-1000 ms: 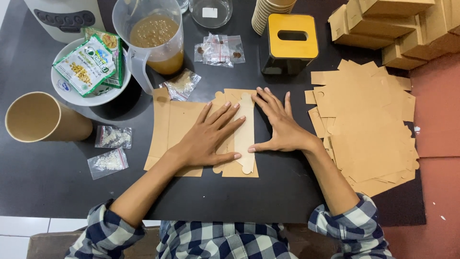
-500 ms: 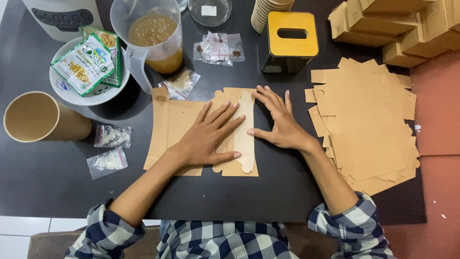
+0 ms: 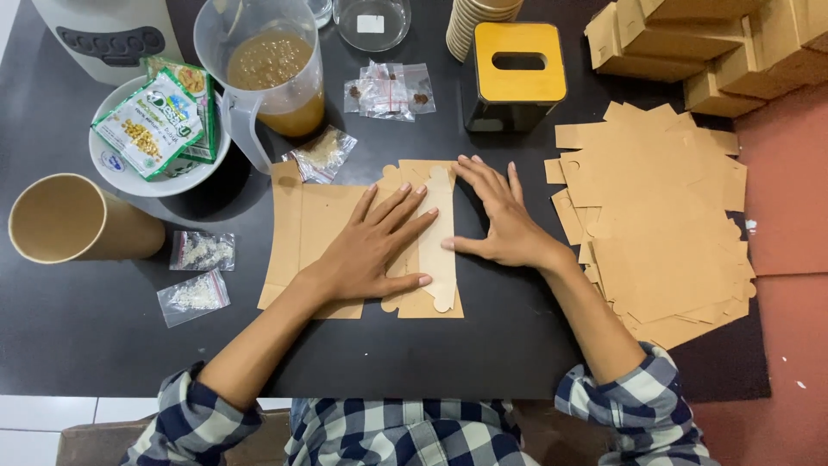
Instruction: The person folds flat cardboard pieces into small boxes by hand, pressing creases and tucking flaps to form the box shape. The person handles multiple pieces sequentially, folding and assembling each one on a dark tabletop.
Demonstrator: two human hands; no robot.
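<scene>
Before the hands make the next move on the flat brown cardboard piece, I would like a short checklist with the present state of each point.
1. Left hand lies flat on the flat brown cardboard box blank: ok.
2. Right hand rests at the blank's right edge, thumb on the pale folded flap: ok.
3. Blank lies flat on the black table: ok.
4. Clear plastic jug of brown liquid stands apart from the blank: ok.
5. Small clear sachet touches the blank's corner: cannot tell.
6. Stack of brown cardboard blanks lies beside the right hand: ok.
</scene>
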